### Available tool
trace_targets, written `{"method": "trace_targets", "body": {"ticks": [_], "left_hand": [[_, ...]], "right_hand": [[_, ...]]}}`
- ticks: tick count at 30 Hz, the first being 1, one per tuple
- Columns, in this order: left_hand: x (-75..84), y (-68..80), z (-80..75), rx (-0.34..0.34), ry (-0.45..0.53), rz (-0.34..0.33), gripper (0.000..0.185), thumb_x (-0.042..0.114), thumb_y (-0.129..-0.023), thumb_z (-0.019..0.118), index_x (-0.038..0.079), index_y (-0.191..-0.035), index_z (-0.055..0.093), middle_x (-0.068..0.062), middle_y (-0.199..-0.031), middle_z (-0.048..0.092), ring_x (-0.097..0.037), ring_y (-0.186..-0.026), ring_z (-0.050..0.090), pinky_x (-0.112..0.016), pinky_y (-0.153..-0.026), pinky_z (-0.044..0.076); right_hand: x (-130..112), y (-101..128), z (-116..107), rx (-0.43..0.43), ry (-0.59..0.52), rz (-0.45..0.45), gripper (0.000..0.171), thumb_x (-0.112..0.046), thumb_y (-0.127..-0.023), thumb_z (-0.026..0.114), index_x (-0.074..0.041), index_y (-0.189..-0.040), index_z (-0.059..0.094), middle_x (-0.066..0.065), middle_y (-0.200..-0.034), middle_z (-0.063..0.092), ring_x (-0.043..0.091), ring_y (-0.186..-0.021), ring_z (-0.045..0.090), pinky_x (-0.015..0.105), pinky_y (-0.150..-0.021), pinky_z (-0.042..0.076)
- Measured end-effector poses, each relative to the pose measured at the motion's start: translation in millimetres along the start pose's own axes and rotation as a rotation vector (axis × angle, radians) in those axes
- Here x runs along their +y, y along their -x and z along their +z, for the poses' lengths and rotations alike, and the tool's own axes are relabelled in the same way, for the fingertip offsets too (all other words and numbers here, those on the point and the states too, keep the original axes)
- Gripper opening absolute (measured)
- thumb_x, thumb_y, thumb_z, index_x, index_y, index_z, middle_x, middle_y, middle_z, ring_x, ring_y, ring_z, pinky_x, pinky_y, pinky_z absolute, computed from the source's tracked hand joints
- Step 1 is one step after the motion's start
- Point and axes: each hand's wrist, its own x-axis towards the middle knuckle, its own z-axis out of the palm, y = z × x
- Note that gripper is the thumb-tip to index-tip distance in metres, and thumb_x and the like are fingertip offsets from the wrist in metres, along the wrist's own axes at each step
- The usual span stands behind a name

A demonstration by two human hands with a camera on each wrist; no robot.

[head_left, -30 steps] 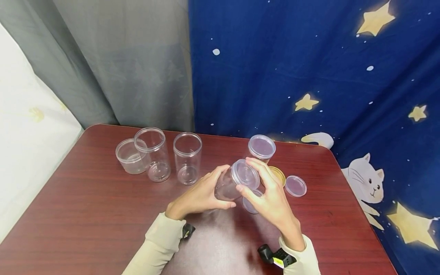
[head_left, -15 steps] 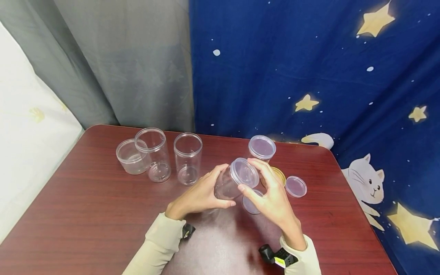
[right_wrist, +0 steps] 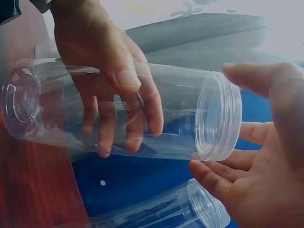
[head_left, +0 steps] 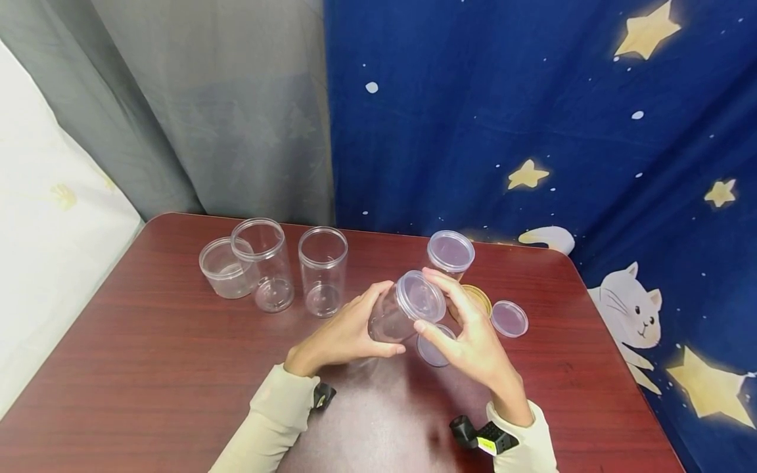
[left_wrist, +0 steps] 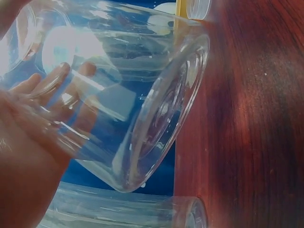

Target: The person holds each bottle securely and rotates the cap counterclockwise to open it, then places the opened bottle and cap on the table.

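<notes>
My left hand (head_left: 345,332) grips a clear plastic jar (head_left: 386,320) round its body, with the fingers showing through the wall in the right wrist view. The jar is tilted above the table, its mouth end up and to the right. A translucent lid (head_left: 423,297) sits on the mouth. At the lid's rim, my right hand (head_left: 478,345) has its thumb on one side and its fingers on the other. The left wrist view shows the jar's ridged base (left_wrist: 166,109) clear of the table. Inside, the jar looks empty.
Two tall open jars (head_left: 323,276) and a short tub (head_left: 227,272) stand at the back left. Behind my right hand is a lidded jar (head_left: 451,253). A gold-rimmed item (head_left: 478,299) and two loose lids (head_left: 509,319) lie nearby on the red-brown table (head_left: 148,368).
My right thumb and wrist have shifted slightly to the right at the lid. The jar has risen a touch; the left hand keeps its grip.
</notes>
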Motion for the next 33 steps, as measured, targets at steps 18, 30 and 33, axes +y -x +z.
{"method": "trace_targets", "body": {"ticks": [18,30,33], "left_hand": [[0.4,0.5,2.6,0.003,-0.046,0.012,0.094,0.044,-0.07,0.088,0.014,-0.145,0.039,-0.002,-0.136,0.056,-0.017,-0.117,0.058,-0.04,-0.099,0.048],[0.7,1.4,3.3,-0.011,-0.04,-0.001,0.095,0.044,-0.071,0.087,0.012,-0.146,0.038,-0.002,-0.141,0.053,-0.017,-0.122,0.055,-0.042,-0.103,0.046],[-0.3,1.7,3.2,-0.012,-0.044,-0.002,0.095,0.044,-0.071,0.087,0.013,-0.146,0.038,-0.002,-0.14,0.053,-0.017,-0.121,0.055,-0.041,-0.102,0.046]], "right_hand": [[-2.6,1.5,7.6,0.148,0.225,0.042,0.068,-0.015,-0.074,0.086,-0.009,-0.135,0.056,0.002,-0.127,0.062,0.015,-0.101,0.063,0.024,-0.083,0.055],[-3.4,1.6,10.0,0.14,0.171,0.066,0.062,-0.013,-0.08,0.083,-0.015,-0.136,0.056,-0.001,-0.127,0.063,0.015,-0.106,0.063,0.024,-0.089,0.054],[-3.7,1.7,9.8,0.122,0.151,0.066,0.063,-0.011,-0.081,0.082,-0.015,-0.138,0.055,-0.001,-0.131,0.062,0.016,-0.111,0.062,0.021,-0.093,0.051]]}}
